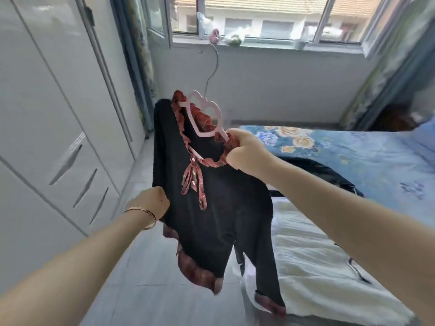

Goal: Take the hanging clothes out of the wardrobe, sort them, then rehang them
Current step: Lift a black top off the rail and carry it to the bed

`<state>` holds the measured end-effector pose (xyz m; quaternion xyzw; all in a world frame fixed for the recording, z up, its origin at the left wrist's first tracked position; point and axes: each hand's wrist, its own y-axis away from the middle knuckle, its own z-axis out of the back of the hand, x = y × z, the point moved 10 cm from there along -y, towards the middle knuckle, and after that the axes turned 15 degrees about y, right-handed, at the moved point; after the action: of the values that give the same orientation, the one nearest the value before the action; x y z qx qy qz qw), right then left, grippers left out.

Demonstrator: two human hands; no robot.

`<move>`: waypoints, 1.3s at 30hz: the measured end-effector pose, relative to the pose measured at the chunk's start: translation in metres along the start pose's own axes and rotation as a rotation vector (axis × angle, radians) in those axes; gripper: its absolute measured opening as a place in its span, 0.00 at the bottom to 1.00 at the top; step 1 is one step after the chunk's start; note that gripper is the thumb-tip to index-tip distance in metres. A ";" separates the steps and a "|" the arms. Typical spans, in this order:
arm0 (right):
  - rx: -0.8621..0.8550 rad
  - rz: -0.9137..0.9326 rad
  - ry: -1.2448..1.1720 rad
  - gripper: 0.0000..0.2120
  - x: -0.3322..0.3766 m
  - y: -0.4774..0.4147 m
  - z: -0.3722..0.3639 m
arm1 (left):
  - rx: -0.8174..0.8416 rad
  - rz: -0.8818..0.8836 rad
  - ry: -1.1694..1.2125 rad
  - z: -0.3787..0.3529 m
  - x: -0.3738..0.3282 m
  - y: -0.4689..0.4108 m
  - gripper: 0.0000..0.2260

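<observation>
Both forearms reached in from the near edge, well apart. The left hand [150, 203], with a bracelet [143, 214] on its wrist, gripped the left edge of the black top [223, 220], and its fingers were hidden behind the cloth. The right hand [244, 151], higher and farther off, was clenched on the top's red plaid collar together with the right end of the pink hanger [200, 114].

The top hung in the air between the hands, over the floor [146, 267] just left of the bed [317, 255]. Its long axis ran from the collar, up and far, to the plaid hem, down and near. The hanger's bar slanted from far left to near right, and its wire hook pointed up toward the window [259, 20]. More dark clothing [317, 170] lay on the bed behind the right hand. The wardrobe [47, 114] stood closed along the left.
</observation>
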<state>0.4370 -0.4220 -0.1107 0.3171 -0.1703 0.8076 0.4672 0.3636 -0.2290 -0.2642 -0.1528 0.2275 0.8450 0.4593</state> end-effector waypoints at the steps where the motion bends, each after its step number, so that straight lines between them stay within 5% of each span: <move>1: -0.025 -0.038 -0.020 0.19 -0.019 0.003 0.010 | 0.016 -0.035 0.006 -0.012 -0.016 -0.006 0.09; 12: -0.530 -0.610 -0.102 0.13 -0.244 0.088 0.115 | 0.312 -0.435 -0.081 -0.122 -0.183 -0.052 0.08; 19: -0.703 -0.951 -0.026 0.11 -0.376 0.182 0.146 | 0.489 -0.520 -0.169 -0.215 -0.256 -0.045 0.10; 27: -0.653 -1.173 0.036 0.17 -0.553 0.231 0.174 | 0.620 -0.479 -0.227 -0.335 -0.338 -0.045 0.08; 36: -0.348 -1.578 0.297 0.20 -0.726 0.285 0.171 | 0.589 -0.521 -0.298 -0.439 -0.430 -0.056 0.11; 39: -0.154 -1.382 0.301 0.16 -0.727 0.246 0.135 | 0.668 -0.426 -0.291 -0.460 -0.429 -0.055 0.15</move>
<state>0.5362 -1.0933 -0.4938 0.2035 0.0796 0.3474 0.9119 0.6610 -0.7474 -0.4677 0.0818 0.3852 0.6236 0.6753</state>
